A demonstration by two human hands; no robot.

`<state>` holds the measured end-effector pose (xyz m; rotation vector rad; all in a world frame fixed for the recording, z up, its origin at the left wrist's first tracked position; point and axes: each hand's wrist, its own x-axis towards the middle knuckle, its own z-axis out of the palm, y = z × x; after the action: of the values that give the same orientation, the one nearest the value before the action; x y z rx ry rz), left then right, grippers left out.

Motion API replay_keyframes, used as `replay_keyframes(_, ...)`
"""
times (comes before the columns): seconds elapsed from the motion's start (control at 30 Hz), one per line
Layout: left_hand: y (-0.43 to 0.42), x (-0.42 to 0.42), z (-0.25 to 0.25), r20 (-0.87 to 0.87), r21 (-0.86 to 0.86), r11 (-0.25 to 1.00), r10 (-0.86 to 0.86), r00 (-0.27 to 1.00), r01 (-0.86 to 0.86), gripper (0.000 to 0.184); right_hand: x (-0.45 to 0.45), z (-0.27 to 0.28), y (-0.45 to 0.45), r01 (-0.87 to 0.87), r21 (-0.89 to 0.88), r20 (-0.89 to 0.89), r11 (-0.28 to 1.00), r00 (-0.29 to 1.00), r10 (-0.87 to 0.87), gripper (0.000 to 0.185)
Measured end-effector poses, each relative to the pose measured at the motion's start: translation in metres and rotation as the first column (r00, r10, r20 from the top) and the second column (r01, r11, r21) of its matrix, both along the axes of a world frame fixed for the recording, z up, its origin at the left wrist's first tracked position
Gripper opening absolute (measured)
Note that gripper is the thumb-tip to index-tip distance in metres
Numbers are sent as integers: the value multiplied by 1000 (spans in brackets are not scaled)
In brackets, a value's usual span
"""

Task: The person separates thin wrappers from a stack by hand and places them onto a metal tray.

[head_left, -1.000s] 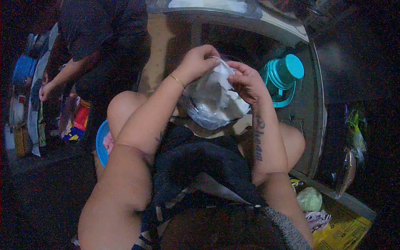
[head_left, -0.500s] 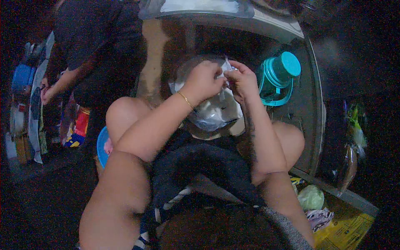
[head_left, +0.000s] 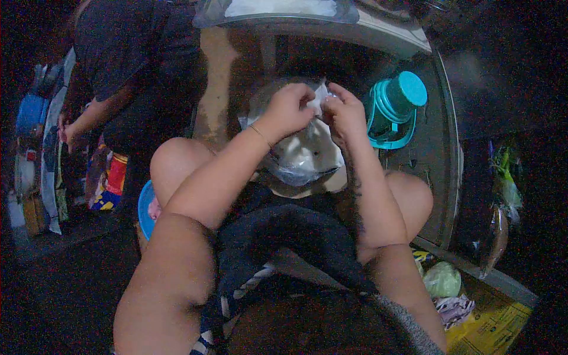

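Note:
A clear plastic bag (head_left: 307, 155) with something whitish inside sits between my knees, its surface shiny and wrinkled. Above it, my left hand (head_left: 291, 106) has its fingers curled at a white, crumpled piece of plastic (head_left: 320, 99). My right hand (head_left: 345, 111) pinches the other side of that piece between thumb and fingers. Whether the piece is the bag's own top or separate, I cannot tell. My hands and wrists cover part of the bag.
Turquoise plastic vessels (head_left: 397, 103) stand right of my hands. Behind is a tray (head_left: 278, 19) holding something white. Another person (head_left: 133, 65) works at left. A blue basin (head_left: 145, 214) is beside my left knee. A cabbage (head_left: 441, 279) lies at lower right by yellow packaging (head_left: 494, 331).
My hands have moved slightly apart, and more of the white plastic shows between them. My left hand has shifted a little to the left.

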<state>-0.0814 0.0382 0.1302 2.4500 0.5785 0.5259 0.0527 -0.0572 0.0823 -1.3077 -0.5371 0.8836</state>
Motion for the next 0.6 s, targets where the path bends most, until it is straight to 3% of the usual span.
replay_keyframes(0.07, -6, 0, 1, 99, 92, 996, -33, 995, 24, 36, -1, 10, -1, -7, 103, -150, 995, 988, 22, 55)
replay_keyframes(0.1, -8, -1, 1, 147, 138, 990, -52, 988, 32, 38, -5, 22, -4, -40, 100, -143, 994, 988, 54, 53)
replay_keyframes(0.17, -4, 0, -3, 134, -41, 999, 23, 991, -18, 35, -13, 46, -11, -107, 93, -130, 990, 984, 119, 49)
replay_keyframes(0.27, 12, -2, 1, 54, -285, 956, 83, 995, -65, 30, -5, 62, -14, -38, 184, -363, 982, 926, 104, 53)
replay_keyframes(0.3, 18, -4, 7, 19, -358, 931, 90, 996, -77, 28, -3, 72, -20, -32, 147, -333, 989, 939, 80, 52)
replay_keyframes(0.37, 25, -7, 15, -9, -547, 837, -28, 1000, 18, 25, 13, 45, -17, -21, 117, 94, 993, 996, 10, 52)
replay_keyframes(0.4, 25, -7, 22, -15, -632, 772, -93, 996, 63, 24, 15, 45, -18, -7, 105, 306, 994, 952, -26, 52)
replay_keyframes(0.53, 21, -7, 35, 34, -700, 694, -200, 979, 166, 19, 23, 37, -18, -358, 290, 96, 887, 933, 346, 55)
replay_keyframes(0.6, 20, -9, 40, -10, -712, 696, -141, 990, 92, 19, 26, 27, -16, -413, 188, 82, 891, 911, 405, 39)
